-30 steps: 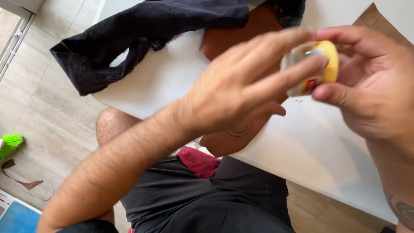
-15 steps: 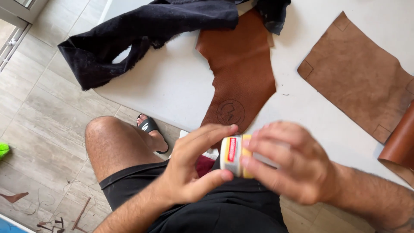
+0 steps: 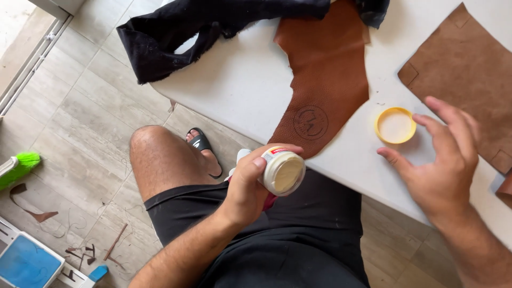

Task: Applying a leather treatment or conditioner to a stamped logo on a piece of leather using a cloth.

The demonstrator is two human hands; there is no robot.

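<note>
Cream-filled open jar (image 3: 284, 172): held in left hand (image 3: 246, 189), fingers wrapped round it, off the tabletop's (image 3: 234, 85) near edge. Yellow lid (image 3: 395, 126): on tabletop near that edge, right hand (image 3: 438, 162) fingers spread, apparently just clear. Advice: keep jar level, lid within reach.

Home leathercraft corner: leather pieces (image 3: 325, 80), floor scraps (image 3: 37, 213)

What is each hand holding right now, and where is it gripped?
The left hand holds the open jar by its side wall, fingers wrapped around it. The right hand holds nothing; it hovers beside the yellow lid on the table.
</note>
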